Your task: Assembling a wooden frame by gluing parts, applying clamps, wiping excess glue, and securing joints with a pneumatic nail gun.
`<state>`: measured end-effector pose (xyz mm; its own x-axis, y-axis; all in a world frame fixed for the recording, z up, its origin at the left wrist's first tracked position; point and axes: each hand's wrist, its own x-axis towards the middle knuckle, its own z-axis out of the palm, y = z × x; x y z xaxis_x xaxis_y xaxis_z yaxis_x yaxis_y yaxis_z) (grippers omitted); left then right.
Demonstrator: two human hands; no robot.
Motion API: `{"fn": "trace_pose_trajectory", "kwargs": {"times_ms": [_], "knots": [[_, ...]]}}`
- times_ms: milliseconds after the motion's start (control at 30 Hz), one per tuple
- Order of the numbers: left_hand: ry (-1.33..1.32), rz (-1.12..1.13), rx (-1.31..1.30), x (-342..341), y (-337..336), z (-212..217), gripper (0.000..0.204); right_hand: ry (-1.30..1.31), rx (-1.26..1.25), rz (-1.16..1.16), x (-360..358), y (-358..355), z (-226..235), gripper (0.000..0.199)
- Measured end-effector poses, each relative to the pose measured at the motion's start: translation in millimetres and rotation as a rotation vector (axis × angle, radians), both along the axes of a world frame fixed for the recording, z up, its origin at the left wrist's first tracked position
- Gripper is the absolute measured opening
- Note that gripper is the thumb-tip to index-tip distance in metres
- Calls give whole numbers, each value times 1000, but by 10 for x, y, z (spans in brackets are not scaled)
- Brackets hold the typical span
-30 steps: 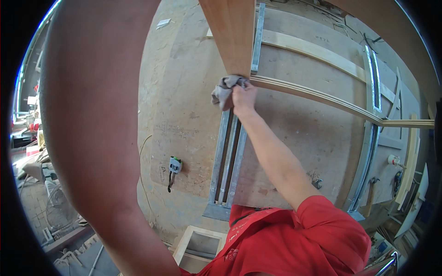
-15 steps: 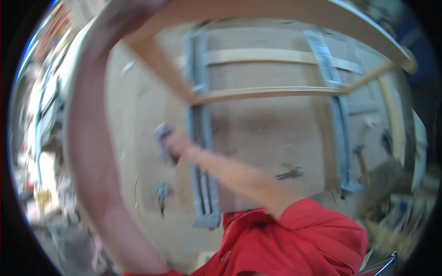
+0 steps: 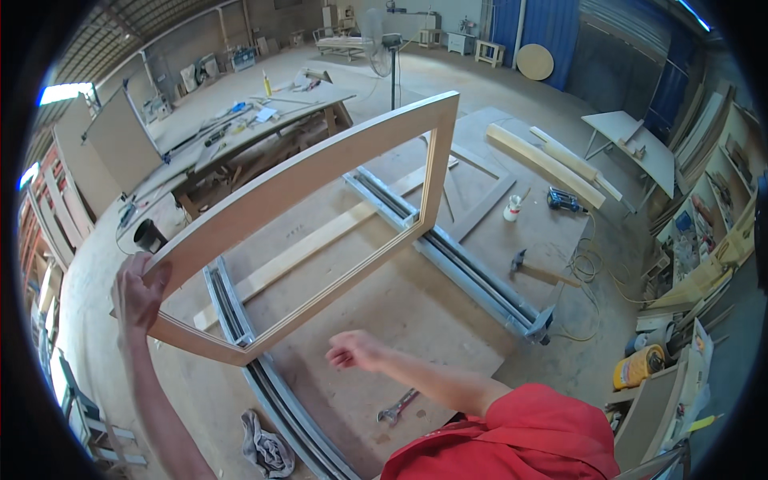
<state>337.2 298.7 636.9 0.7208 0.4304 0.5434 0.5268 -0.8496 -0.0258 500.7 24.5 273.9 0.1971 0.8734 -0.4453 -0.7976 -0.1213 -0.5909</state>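
Pale wood fills the left of the view: the left hand is clamped on the near left end of a large rectangular wooden frame, fingers wrapped over its edge, and holds it tilted up off the workbench so that its far corner rises toward the top middle of the picture. The frame is open in the middle, and through it show two grey metal rails that run slantwise across the bench, with a light wooden plank laid across between them. Near the bench's lower edge, just beside the nearer rail, lies a crumpled grey rag. Further right, the right hand hangs above the bare board with nothing in it — the fingers are loosely curled and apart from the frame, which it does not touch. Just below that hand a metal wrench lies flat on the bench. To the right, near the end of the far rail, a hammer rests on the surface, and beyond it stand a small white bottle and a blue power tool with a yellow cord looping away — both well apart from either hand. Long pale timber beams lie behind them.
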Motion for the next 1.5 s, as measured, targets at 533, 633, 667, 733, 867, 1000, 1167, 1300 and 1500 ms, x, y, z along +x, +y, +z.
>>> {"fn": "trace_pose_trajectory", "kwargs": {"times_ms": [533,633,667,733,867,1000,1167,1300,1500], "knots": [[159,143,-116,1847,-2042,83,45,258,-188,-395,1393,-2363,-652,16],[200,156,-127,1584,-2365,-8,34,204,-175,-358,1462,-2676,-562,16],[208,170,-137,1493,-2491,-62,34,209,-187,-344,1482,-2765,-492,16],[188,-159,-334,1297,-2802,-185,28,93,-96,-255,1541,-2915,-326,22],[544,-260,-565,1063,-3468,-436,53,-202,-28,-82,1376,-3228,-288,37],[621,-225,-702,700,-3888,-1260,76,-415,133,-66,1086,-3422,-248,44],[562,-154,-633,432,-4173,-2255,85,-915,-112,339,871,-3395,-312,39],[564,-131,-576,383,-4360,-2813,87,-835,-61,162,679,-3549,-714,46],[501,-189,-484,633,-4331,-3144,88,-347,-118,-34,743,-3713,-613,46]]}}
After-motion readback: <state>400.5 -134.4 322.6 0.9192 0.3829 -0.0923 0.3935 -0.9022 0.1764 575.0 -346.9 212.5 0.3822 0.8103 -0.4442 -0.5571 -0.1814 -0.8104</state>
